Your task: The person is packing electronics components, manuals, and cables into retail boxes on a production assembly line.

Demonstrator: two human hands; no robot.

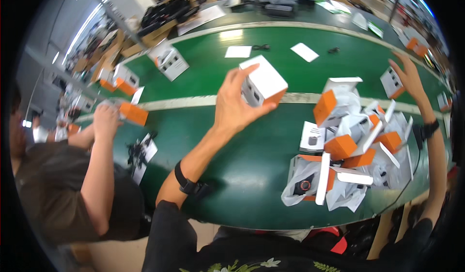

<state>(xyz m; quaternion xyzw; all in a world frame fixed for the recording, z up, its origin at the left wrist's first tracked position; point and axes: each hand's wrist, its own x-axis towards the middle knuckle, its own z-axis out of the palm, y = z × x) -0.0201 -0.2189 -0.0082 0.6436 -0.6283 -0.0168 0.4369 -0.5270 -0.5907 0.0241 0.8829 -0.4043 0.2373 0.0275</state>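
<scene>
Head view, single frame. My left hand [235, 105] is raised over the green table [242, 185], fingers wrapped around a small white and orange box [264, 82], thumb on the near face and fingertips over the top, so the box hangs tilted in the air above the pale strip that runs left to right along the table. My judgement is that this grip is from the side so the closed top flap stays shut. My right hand [408, 76] is stretched far right with fingers spread wide, holding nothing, its tips just beside another white and orange box [391, 82] lying near the table's far right edge. Between the two arms, near me, sits a heap of opened boxes and plastic bags [353, 151]; they overlap too much for an exact count, though I make out at least five orange panels. One round dark device [304, 185] shows through a bag at the heap's near left. On the far side of the strip I count two white cards [238, 51] flat on the table, and one box with a printed face [170, 62] farther left. To my left a co-worker's hand [106, 119] rests on one more orange box [133, 113]. Each of my wrists carries a dark band: two in all.
</scene>
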